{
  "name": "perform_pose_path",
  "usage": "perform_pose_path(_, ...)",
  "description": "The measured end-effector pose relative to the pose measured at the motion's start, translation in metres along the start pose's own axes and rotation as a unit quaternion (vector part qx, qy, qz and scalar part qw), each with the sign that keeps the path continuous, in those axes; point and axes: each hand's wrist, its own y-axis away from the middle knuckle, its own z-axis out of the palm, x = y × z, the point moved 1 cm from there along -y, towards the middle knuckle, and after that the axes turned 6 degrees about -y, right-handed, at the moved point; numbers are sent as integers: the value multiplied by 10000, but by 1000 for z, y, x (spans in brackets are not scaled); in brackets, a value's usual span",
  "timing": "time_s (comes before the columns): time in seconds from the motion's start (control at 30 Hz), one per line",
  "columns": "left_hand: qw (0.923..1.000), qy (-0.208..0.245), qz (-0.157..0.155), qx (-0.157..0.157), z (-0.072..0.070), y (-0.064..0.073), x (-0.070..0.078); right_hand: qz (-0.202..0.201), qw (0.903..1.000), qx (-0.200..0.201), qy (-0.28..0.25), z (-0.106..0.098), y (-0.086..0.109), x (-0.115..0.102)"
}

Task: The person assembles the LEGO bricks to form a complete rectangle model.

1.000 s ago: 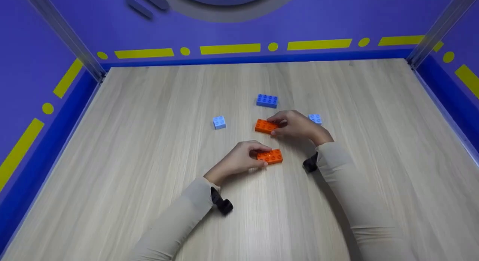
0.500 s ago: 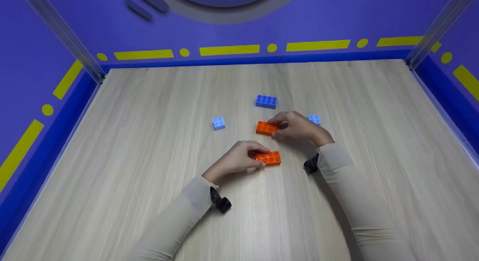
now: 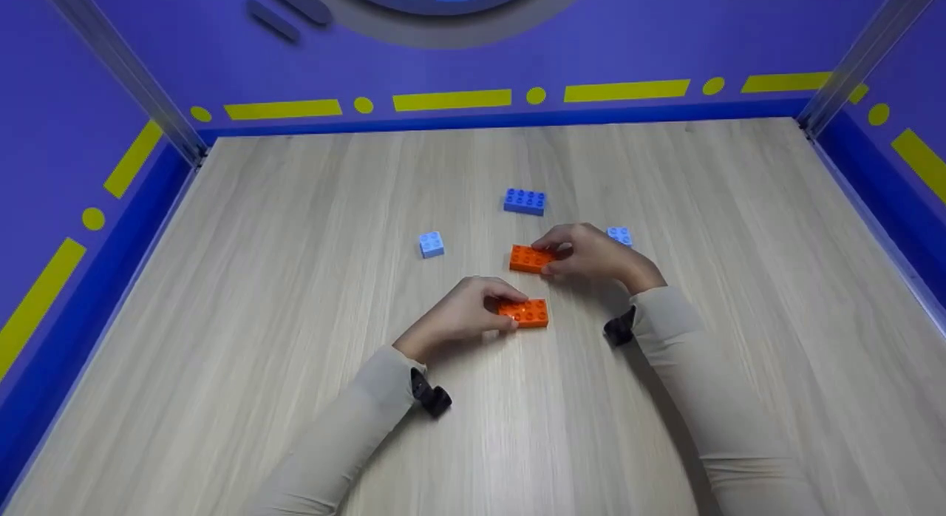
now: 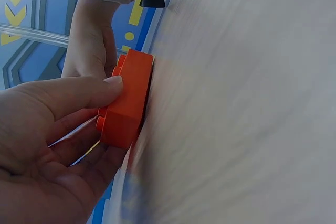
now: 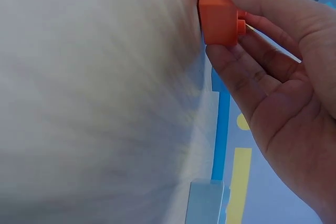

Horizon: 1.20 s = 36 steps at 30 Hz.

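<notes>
The nearer orange toy brick (image 3: 533, 318) is pinched at its left end between the thumb and fingers of the left hand (image 3: 460, 310). The farther orange toy brick (image 3: 523, 260) is gripped the same way, at its right end, by the right hand (image 3: 597, 254). Both bricks are held studs up, low over the wood-grain table (image 3: 295, 294); whether their undersides touch it cannot be told. The two are kept apart, one beyond the other, with bare wood seen between.

Beyond them, the dark blue eight-stud brick (image 3: 525, 202) is left unheld. A light blue four-stud brick (image 3: 431, 245) is placed to the left, and a second light blue brick (image 3: 619, 236) is partly hidden behind the right hand.

As far as can be judged, only the grasping of the orange pair is done: one brick is secured in each hand, none of the five is joined to another, and the three blue ones are not yet taken up.
</notes>
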Motion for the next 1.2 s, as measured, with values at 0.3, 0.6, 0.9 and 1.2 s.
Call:
perform_pose_path(0.3, 10000, -40, -58, -58, -4, 0, -3, 70, 10000, -31, -20, 1, 5, 2)
perform_pose_path(0.6, 9999, -32, -146, -19, -9, 3, -6, 11, 9999, -44, -143, -1, 15, 5)
perform_pose_path(0.9, 9997, 12, -233, 8, -12, 4, -10, -121, 9999, -51, -110, -3, 23, 9)
perform_pose_path(1.2, 9996, 80, -277, 55, -15, 5, -11, -187, 9997, -170, -57, -4, 30, 9)
